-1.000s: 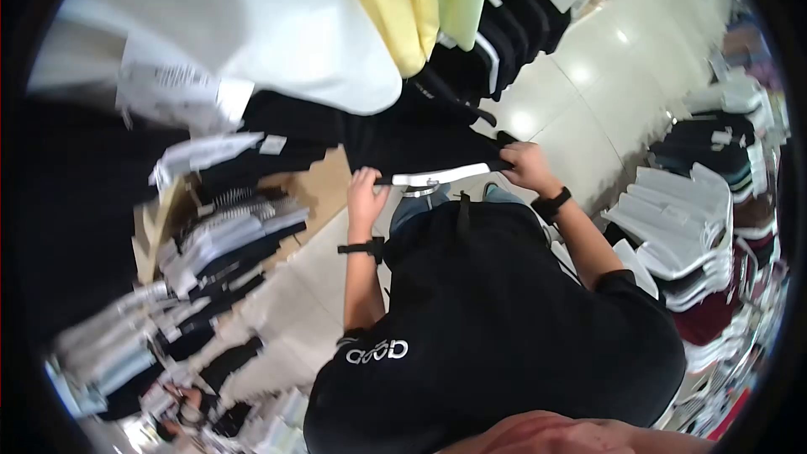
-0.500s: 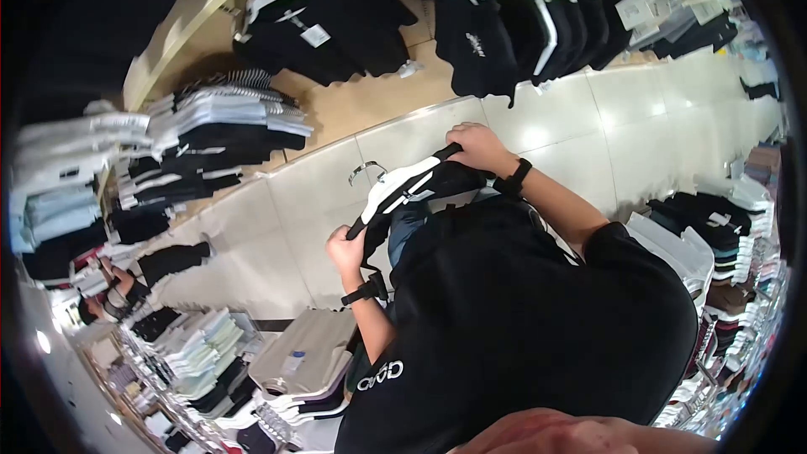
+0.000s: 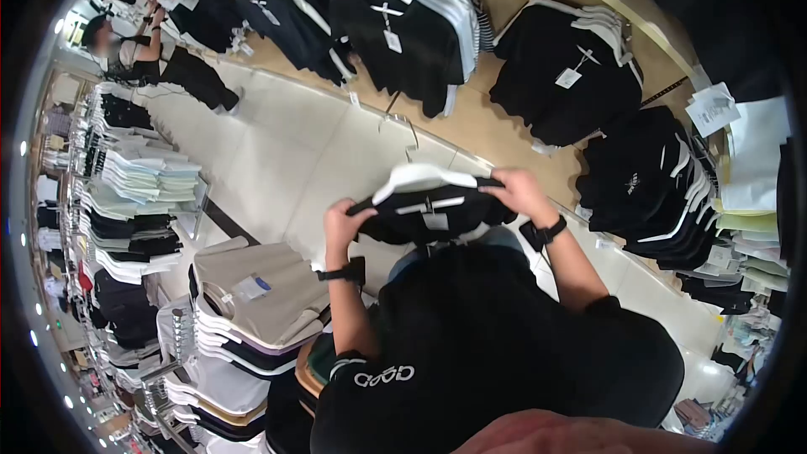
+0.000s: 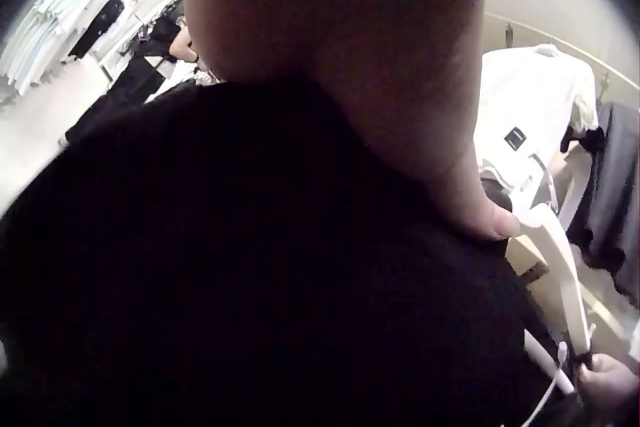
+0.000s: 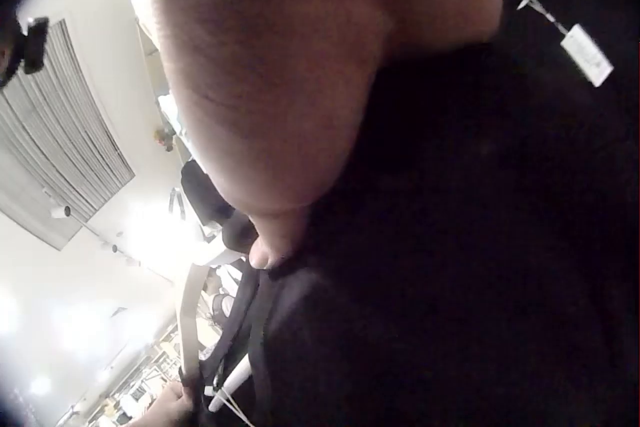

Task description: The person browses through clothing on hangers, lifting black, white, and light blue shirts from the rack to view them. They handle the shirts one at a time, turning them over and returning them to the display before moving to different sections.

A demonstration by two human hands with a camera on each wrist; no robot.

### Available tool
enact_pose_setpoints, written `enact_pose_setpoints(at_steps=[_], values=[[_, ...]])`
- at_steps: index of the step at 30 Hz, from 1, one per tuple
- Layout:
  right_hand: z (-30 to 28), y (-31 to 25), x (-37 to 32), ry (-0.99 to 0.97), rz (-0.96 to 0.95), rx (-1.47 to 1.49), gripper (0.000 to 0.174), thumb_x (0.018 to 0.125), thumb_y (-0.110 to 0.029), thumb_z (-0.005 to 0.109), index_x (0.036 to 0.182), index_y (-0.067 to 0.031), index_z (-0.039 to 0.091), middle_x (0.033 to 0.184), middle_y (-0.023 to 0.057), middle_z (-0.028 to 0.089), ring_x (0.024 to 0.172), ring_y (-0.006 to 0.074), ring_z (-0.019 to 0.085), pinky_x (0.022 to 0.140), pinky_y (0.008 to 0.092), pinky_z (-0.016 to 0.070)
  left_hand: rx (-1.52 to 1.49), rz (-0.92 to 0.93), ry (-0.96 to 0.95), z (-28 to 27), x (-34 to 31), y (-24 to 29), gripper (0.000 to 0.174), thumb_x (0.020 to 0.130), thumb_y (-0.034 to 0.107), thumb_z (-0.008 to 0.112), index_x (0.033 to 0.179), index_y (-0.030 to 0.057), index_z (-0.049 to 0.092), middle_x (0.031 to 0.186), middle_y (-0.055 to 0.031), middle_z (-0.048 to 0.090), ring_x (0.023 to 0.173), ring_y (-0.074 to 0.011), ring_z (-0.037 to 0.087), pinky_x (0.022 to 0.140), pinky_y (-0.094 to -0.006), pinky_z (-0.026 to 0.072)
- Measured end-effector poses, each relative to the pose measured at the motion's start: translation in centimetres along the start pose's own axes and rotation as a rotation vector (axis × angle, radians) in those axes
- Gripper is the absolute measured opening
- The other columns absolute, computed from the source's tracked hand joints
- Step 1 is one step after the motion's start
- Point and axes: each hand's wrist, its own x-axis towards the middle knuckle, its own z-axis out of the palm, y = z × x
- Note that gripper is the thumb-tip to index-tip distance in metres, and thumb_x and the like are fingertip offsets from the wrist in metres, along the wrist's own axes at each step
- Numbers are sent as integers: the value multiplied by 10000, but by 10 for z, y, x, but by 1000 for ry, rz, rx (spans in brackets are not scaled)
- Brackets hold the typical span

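Observation:
A black T-shirt (image 3: 388,224) on a white hanger (image 3: 424,175) is stretched between both hands in front of the body. My left hand (image 3: 342,223) pinches its left shoulder, thumb over the cloth. At the opposite shoulder, my right hand (image 3: 519,193) grips cloth and hanger end together. The hanger's metal hook (image 3: 412,151) points away from me, and a pale tag (image 3: 436,221) shows inside the neck. Dark cloth (image 4: 250,267) fills much of the left wrist view, with the white hanger arm (image 4: 565,267) running toward the right hand. Fingertips are partly hidden behind the fabric.
Ahead, black shirts (image 3: 572,59) hang along a wooden wall display (image 3: 513,130). A rack with a beige top (image 3: 252,282) stands close by my left arm. Tiled floor (image 3: 311,143) runs between them. Another person (image 3: 168,63) stands far left.
The T-shirt has come away from the display beneath the yellow clothes. My body and view have turned left, both hands keep their hold, and the shirt's neck now faces me.

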Motion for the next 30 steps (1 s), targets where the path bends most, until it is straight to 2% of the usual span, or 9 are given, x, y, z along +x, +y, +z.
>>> enact_pose_setpoints(at_steps=[3, 6, 7, 13, 15, 18, 21, 25, 30], values=[[-2, -20, 50, 122, -33, 67, 360, 866, -384, 736, 852, -39, 635, 745, 194, 626, 734, 410, 620, 629, 457, 476, 7, 76, 64, -33, 40, 2, 427, 689, 328, 895, 811, -13, 669, 734, -157, 647, 656, -324, 616, 617, -393, 485], [-13, -35, 89, 142, 217, 39, 369, 847, -376, 775, 868, -21, 674, 730, 218, 631, 698, 401, 629, 611, 447, 477, 46, 202, 79, -49, 101, -12, 403, 776, 342, 834, 912, -5, 683, 863, -199, 681, 817, -410, 646, 715, -430, 508], [-13, -34, 105, 133, 215, 33, 369, 847, -376, 775, 868, -21, 674, 730, 218, 631, 698, 401, 629, 611, 447, 477, -26, 141, 27, -58, 121, 0, 404, 806, 356, 811, 942, -3, 682, 896, -203, 683, 853, -411, 648, 742, -441, 513], [-32, -21, 228, 371, 231, -12, 400, 849, -345, 777, 794, 18, 618, 728, 242, 605, 702, 446, 593, 608, 454, 478, 98, 300, 167, -62, 286, 17, 396, 876, 371, 740, 1036, 20, 651, 954, -182, 670, 932, -395, 639, 788, -448, 510], [-35, -19, 267, 396, 242, 8, 394, 855, -339, 773, 810, 20, 617, 723, 246, 595, 695, 446, 587, 602, 450, 476, 155, 455, 200, -66, 346, 28, 354, 915, 353, 693, 1064, 36, 641, 985, -158, 643, 973, -379, 619, 809, -445, 499], [-23, -3, 324, 579, 219, -14, 351, 853, -312, 774, 878, 12, 642, 736, 237, 610, 717, 440, 609, 608, 444, 488, 200, 534, 276, -66, 421, 37, 330, 929, 332, 673, 1083, 42, 638, 1002, -143, 620, 986, -380, 593, 818, -450, 486], [-6, 10, 353, 633, 202, -35, 333, 836, -285, 786, 909, 9, 647, 782, 241, 626, 750, 437, 626, 619, 441, 499, 217, 550, 265, -54, 466, 27, 331, 936, 325, 664, 1100, 39, 631, 1026, -141, 623, 972, -383, 587, 818, -455, 480], [30, 38, 361, 588, 265, -158, 321, 788, -194, 787, 1031, -15, 679, 984, 201, 700, 906, 407, 670, 778, 457, 553, 192, 536, 117, -21, 503, -17, 351, 888, 336, 690, 1088, 53, 637, 1010, -143, 621, 957, -378, 587, 815, -479, 469], [37, 71, 361, 519, 420, -294, 391, 794, -110, 730, 1161, 0, 652, 1115, 238, 682, 1032, 414, 651, 902, 459, 530, 239, 595, 108, 3, 528, -19, 395, 835, 397, 710, 1085, 97, 652, 983, -106, 605, 947, -338, 590, 815, -450, 442]])
